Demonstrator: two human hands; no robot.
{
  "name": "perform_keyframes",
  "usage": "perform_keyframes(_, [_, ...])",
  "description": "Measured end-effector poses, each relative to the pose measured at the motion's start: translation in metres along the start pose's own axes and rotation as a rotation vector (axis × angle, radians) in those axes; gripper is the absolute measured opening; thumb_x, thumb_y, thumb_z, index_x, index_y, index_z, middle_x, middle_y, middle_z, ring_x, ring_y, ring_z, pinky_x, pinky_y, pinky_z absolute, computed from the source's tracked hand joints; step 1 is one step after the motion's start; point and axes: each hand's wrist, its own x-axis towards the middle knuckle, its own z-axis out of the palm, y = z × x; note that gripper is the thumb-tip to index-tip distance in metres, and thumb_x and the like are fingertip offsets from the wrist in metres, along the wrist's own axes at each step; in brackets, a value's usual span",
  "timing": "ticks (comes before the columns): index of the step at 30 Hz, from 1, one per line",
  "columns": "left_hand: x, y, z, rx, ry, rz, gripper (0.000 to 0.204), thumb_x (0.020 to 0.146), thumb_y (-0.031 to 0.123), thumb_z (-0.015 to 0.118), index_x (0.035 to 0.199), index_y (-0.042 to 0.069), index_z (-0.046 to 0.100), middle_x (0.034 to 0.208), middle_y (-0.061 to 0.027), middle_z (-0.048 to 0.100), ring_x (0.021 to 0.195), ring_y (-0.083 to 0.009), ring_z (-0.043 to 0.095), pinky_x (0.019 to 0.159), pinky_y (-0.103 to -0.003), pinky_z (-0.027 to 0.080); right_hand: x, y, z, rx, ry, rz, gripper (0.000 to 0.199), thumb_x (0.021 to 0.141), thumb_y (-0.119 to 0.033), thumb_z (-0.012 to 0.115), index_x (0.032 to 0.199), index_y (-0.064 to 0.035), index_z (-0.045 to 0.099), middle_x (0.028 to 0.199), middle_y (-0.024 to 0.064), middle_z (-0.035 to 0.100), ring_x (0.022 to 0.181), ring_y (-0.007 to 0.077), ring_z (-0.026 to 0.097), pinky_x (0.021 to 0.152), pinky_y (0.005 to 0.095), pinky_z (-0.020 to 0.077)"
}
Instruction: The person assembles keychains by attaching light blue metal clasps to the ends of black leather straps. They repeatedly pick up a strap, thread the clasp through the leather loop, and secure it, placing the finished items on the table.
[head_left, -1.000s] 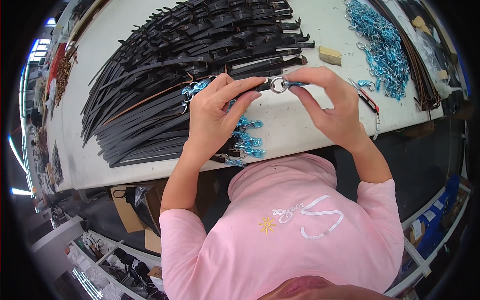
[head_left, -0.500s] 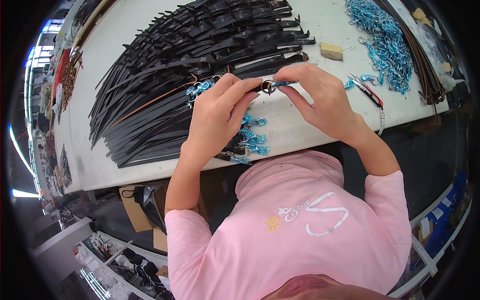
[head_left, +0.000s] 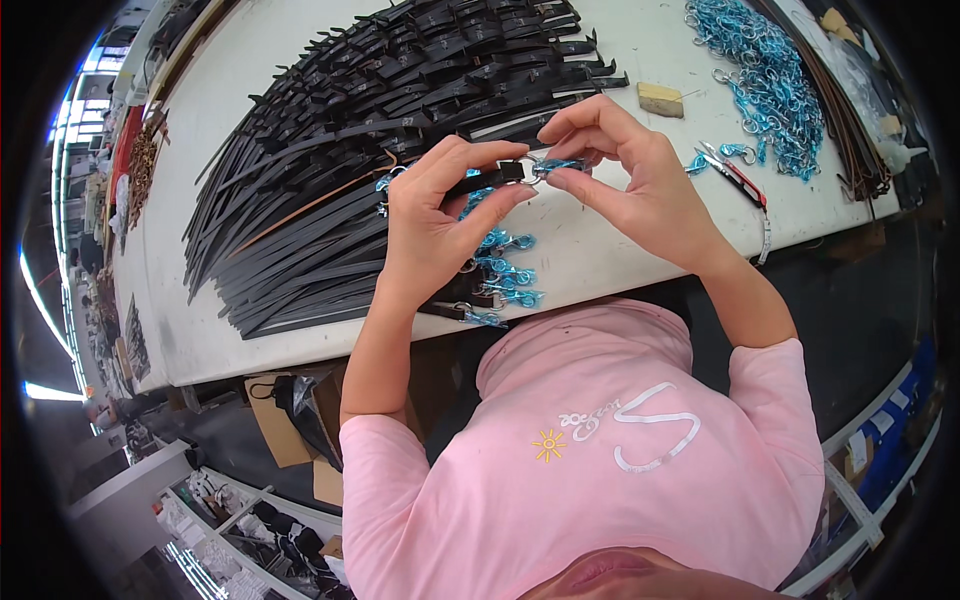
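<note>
Over the table's near side, my left hand [head_left: 425,215] pinches a black strap [head_left: 487,182] close to its looped end. A silver metal ring [head_left: 536,170] sits at that end, between my two hands. My right hand [head_left: 655,195] has its thumb and fingers closed on a blue-wrapped metal snap hook [head_left: 560,167] next to the ring. Exactly how hook, ring and strap join is too small to tell. Below my left hand, several black straps end in blue-wrapped hooks [head_left: 515,270]. Part of them is hidden by that hand and forearm.
A large pile of black straps [head_left: 400,95] spreads over the white table [head_left: 590,250]. Farther right lie a yellowish block [head_left: 660,99], red-handled cutters [head_left: 735,178] and a heap of blue-wrapped hooks [head_left: 770,95]. Brown straps [head_left: 845,140] run along the right edge.
The black strap's looped end, mostly covered by my left fingers before, now shows between my hands. My right fingers have lifted and curled differently around the snap hook.
</note>
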Motion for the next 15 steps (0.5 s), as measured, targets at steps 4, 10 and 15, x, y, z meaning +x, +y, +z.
perform_keyframes(4, [-0.001, 0.000, 0.001, 0.006, -0.013, -0.043, 0.032, 0.076, 0.007, 0.083, 0.107, 0.006, 0.075, 0.082, -0.0021, 0.065, 0.075, -0.0071, 0.063, 0.052, -0.020, 0.039, -0.001, -0.005, -0.004, -0.061, -0.056, 0.071, 0.030, 0.089, -0.001, 0.070, 0.116, -0.0011, 0.059, 0.109, 0.0062, 0.067, 0.101, 0.0135, 0.066, 0.087, 0.0267, 0.0498])
perform_keyframes(10, [-0.003, -0.004, 0.002, 0.070, 0.017, 0.038, 0.031, 0.076, 0.010, 0.084, 0.106, 0.009, 0.076, 0.083, -0.0007, 0.063, 0.067, -0.0073, 0.055, 0.051, -0.021, 0.037, -0.001, -0.003, -0.001, -0.078, -0.022, -0.006, 0.027, 0.089, -0.006, 0.069, 0.114, -0.0014, 0.060, 0.095, 0.0066, 0.070, 0.085, 0.0144, 0.066, 0.074, 0.0280, 0.0507])
perform_keyframes(15, [-0.003, 0.023, -0.004, 0.287, 0.054, 0.255, 0.037, 0.069, 0.006, 0.085, 0.105, 0.007, 0.076, 0.081, -0.0040, 0.062, 0.067, -0.0172, 0.061, 0.058, -0.027, 0.049, 0.009, -0.009, -0.014, 0.460, -0.231, 0.382, 0.023, 0.095, -0.010, 0.066, 0.116, 0.0000, 0.062, 0.097, 0.0022, 0.067, 0.095, 0.0078, 0.062, 0.082, 0.0241, 0.0498])
